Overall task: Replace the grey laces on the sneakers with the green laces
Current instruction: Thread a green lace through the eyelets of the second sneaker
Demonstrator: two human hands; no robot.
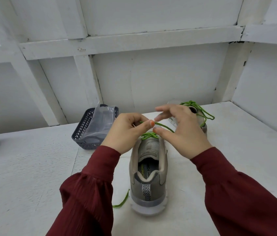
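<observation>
left hand pinching green lace over sneaker; right hand spread

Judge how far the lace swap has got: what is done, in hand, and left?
Done: the far sneaker carries a green lace with loops that look tied. In hand: the near sneaker is laced green at its top; the left hand pinches a strand, the right hand open beside it. Left: knotting this one; a loose end lies by its heel.

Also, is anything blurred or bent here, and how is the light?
Head view: right hand blurred by motion at its fingers; left hand, pinching the green lace, and near sneaker sharp; wall beams slightly bowed by the wide lens; light soft, shadows faint.
</observation>
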